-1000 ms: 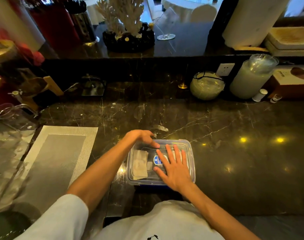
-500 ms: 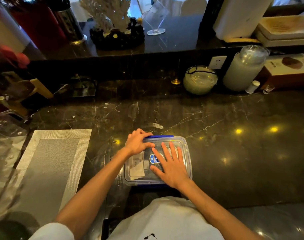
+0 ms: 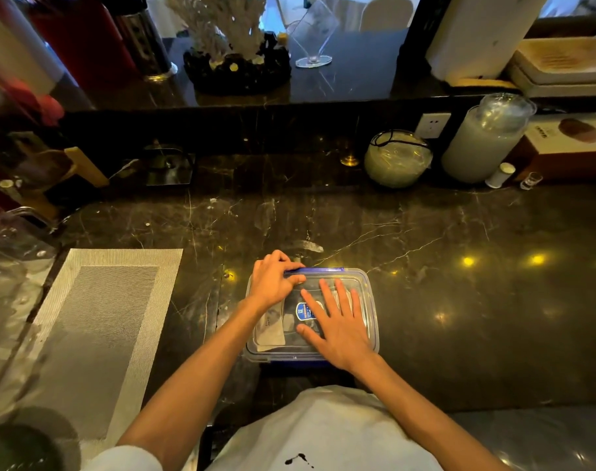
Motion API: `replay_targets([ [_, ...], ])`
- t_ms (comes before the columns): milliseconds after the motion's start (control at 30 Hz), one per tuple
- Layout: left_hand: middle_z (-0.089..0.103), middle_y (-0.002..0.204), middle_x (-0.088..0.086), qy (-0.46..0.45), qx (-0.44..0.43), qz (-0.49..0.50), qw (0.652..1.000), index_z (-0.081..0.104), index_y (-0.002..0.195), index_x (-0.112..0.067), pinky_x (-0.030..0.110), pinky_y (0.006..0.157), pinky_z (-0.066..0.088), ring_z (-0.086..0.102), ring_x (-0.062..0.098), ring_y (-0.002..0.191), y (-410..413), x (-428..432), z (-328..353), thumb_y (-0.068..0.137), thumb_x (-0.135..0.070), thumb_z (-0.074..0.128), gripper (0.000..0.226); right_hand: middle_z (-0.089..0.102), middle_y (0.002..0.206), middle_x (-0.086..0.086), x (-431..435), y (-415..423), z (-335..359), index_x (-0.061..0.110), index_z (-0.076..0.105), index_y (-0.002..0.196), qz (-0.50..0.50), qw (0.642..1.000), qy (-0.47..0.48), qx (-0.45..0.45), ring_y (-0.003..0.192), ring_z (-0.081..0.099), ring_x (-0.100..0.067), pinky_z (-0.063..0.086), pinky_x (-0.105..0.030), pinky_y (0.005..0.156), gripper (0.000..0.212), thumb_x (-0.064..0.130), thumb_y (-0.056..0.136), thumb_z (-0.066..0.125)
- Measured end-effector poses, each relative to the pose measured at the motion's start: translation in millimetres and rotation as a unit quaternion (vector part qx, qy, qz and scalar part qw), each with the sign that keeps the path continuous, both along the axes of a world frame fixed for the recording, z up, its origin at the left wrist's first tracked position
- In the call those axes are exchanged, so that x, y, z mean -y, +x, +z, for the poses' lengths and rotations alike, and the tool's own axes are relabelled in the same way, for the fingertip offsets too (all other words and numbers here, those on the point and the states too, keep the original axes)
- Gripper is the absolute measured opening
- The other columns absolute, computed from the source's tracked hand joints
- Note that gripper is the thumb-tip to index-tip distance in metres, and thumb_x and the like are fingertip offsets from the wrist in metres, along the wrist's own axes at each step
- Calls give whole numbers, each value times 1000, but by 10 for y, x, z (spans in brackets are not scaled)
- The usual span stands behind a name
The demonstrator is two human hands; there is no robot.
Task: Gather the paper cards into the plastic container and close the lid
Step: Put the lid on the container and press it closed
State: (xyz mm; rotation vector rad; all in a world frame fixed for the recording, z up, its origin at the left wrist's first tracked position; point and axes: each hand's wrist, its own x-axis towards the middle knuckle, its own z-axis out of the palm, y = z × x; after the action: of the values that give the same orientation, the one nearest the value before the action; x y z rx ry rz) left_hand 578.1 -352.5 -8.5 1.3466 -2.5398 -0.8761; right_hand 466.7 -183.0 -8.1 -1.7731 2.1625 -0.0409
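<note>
A clear plastic container (image 3: 369, 300) with a see-through lid and a blue oval label sits on the dark marble counter near its front edge. Pale paper cards (image 3: 271, 331) show through the lid at the left side. My left hand (image 3: 274, 278) grips the blue clip (image 3: 323, 270) on the lid's far edge, fingers curled over it and thumb pressing. Flat on the lid's middle lies my right hand (image 3: 337, 326), fingers spread, holding the lid down.
A grey woven placemat (image 3: 96, 334) lies left of the container. Along the back stand a round glass bowl (image 3: 396, 159), a tall white lidded jar (image 3: 483, 141), a small white bottle (image 3: 500, 175) and a box (image 3: 568, 144). Clear glassware (image 3: 7, 229) sits at far left.
My left hand has moved from the container's far left corner onto the blue far-edge clip and curled over it. My right hand has stayed flat on the lid.
</note>
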Motion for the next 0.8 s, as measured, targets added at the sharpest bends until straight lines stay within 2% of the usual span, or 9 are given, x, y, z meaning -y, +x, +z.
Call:
replay_targets([
  [133,54,114,-4,-66,9,-20,998,63,127,-34,30,90,34,49,16,105,46,-63,-48,93,-47,54,37,-15,165,2,-29,5,27,43,-3,154,1,1000,-12,14,151,-21,-27,-10,-53,121,74,75,89,10],
  [233,55,113,-3,-101,12,-34,994,61,129,-33,31,89,37,50,15,104,68,-88,-73,96,-47,48,38,-11,165,6,-70,-52,63,41,2,155,16,998,-23,60,151,-20,-22,-13,-50,122,76,76,89,11],
  [300,55,113,-3,-106,12,-36,994,62,129,-32,31,89,36,51,16,104,61,-86,-66,96,-47,48,39,-3,166,9,-168,-129,71,37,8,156,34,996,-24,79,152,-17,-17,-8,-49,124,75,74,90,17],
  [367,55,114,-3,-107,15,-38,993,62,129,-32,31,89,36,50,16,104,60,-86,-54,96,-47,48,39,-3,166,10,-325,-190,38,38,6,156,64,994,-27,80,151,-17,-14,-1,-50,125,77,73,91,26],
  [467,55,115,-3,-111,18,-40,993,61,130,-32,29,88,34,50,16,105,62,-93,-53,96,-47,47,39,-13,166,4,-528,-228,-32,36,-8,156,138,990,-19,19,151,-21,-21,-4,-50,123,94,69,86,47],
  [567,55,116,-3,-113,21,-40,993,60,130,-31,27,86,30,49,16,106,57,-99,-50,96,-46,46,39,-13,165,-3,-555,-213,-55,30,-8,156,163,986,-8,-44,151,-17,-29,-5,-51,122,106,54,84,65],
  [633,54,117,-3,-112,21,-41,993,60,130,-31,26,86,29,49,15,107,56,-100,-50,96,-46,46,40,-2,166,-6,-542,-191,-33,27,2,158,158,985,-15,-59,152,-7,-33,4,-54,122,104,45,82,72],
  [733,54,118,-3,-112,21,-40,993,60,131,-31,26,88,30,49,15,107,58,-105,-53,97,-46,46,40,23,162,-11,-550,-155,-14,23,23,156,147,985,-40,-76,149,19,-36,26,-56,117,97,36,78,79],
  [800,54,118,-3,-110,21,-40,993,59,131,-31,27,90,32,49,15,108,56,-106,-52,97,-47,45,40,28,161,-12,-551,-139,-21,22,27,155,142,985,-53,-78,148,23,-37,32,-56,115,94,33,78,79],
])
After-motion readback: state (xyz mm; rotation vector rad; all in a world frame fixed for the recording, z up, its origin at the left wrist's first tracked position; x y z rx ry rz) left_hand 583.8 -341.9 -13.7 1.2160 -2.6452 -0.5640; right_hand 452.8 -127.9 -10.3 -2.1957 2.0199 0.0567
